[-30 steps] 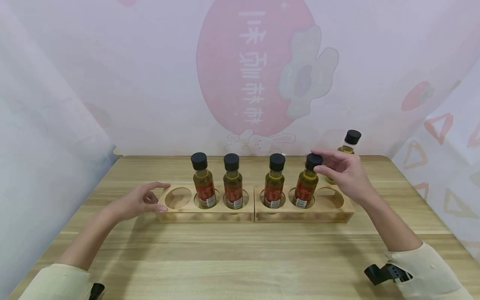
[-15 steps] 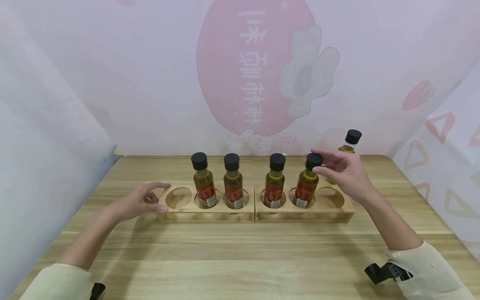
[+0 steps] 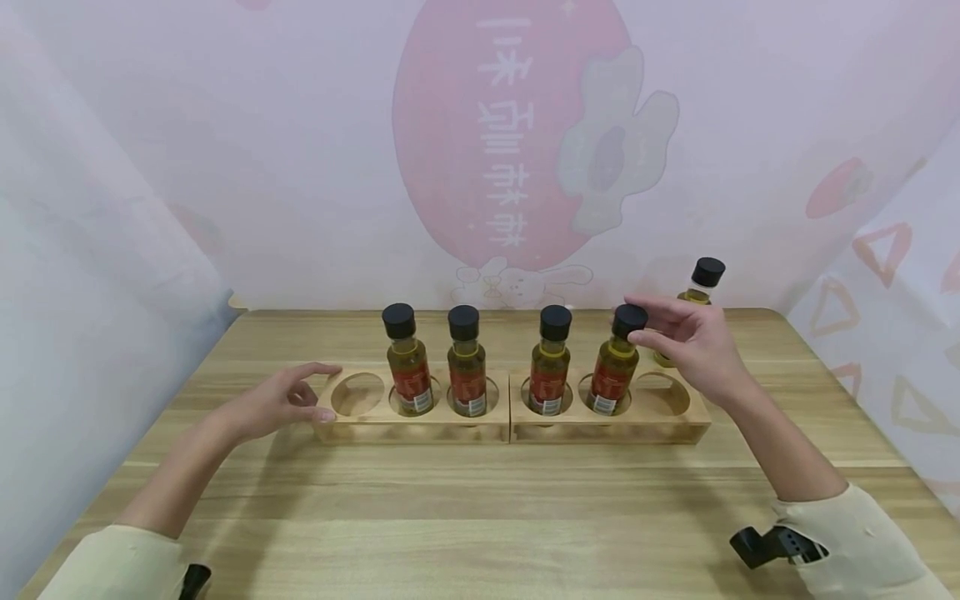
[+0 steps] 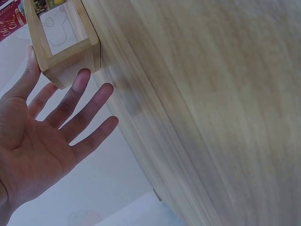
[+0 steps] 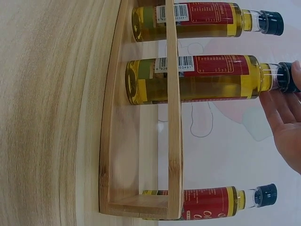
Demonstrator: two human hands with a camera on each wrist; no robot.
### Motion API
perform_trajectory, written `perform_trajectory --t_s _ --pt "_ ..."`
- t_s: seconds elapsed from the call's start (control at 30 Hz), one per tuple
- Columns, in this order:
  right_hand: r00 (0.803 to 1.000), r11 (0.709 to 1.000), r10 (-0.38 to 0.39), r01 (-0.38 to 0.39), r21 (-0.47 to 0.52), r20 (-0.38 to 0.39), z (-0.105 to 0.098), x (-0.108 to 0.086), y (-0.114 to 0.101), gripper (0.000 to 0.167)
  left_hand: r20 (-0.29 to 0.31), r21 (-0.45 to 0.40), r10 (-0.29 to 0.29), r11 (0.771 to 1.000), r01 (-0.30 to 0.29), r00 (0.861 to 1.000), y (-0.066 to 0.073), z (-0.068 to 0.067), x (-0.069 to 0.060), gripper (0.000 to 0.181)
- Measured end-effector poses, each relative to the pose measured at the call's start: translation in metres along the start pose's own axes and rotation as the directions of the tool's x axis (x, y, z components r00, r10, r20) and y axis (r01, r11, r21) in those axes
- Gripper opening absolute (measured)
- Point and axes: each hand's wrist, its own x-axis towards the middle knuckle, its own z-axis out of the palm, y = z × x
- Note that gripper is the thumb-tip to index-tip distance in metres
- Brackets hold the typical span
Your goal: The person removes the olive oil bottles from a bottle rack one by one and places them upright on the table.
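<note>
My left hand (image 3: 272,403) holds the left end of a wooden bottle rack (image 3: 420,434), thumb at the front corner and index finger at the back; its other fingers spread straight in the left wrist view. Two olive oil bottles (image 3: 409,379) (image 3: 467,379) stand in this rack's middle and right holes. A second wooden rack (image 3: 609,435) adjoins it, with bottles in its left and middle holes. With thumb and fingers, my right hand (image 3: 693,346) pinches the black cap of the middle-hole olive oil bottle (image 5: 202,79), which leans slightly right. Beside it stands another bottle (image 3: 548,375).
Behind my right hand, partly hidden, another olive oil bottle (image 3: 701,283) stands on the wooden table (image 3: 465,517), outside the racks. A printed white cloth (image 3: 315,167) rises behind the table's back edge.
</note>
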Motion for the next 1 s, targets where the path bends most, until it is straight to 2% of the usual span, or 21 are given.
perform_trajectory --t_s 0.37,0.7,1.0 --pt "1.0 1.0 0.008 -0.008 -0.006 -0.005 -0.0009 0.0008 -0.0013 0.039 0.003 0.014 -0.001 1.0 0.001 1.0 0.0003 0.0003 0.0006 0.074" --pt "1.0 0.999 0.028 -0.028 0.039 -0.008 0.0002 0.0005 -0.0048 0.037 -0.003 0.031 -0.001 1.0 0.001 1.0 0.0 0.0007 0.0005 0.073" --pt "0.999 0.999 0.034 -0.034 -0.01 -0.023 -0.0002 0.0005 -0.0068 0.037 0.009 -0.007 -0.004 1.0 0.004 1.0 -0.0003 0.0001 0.0014 0.074"
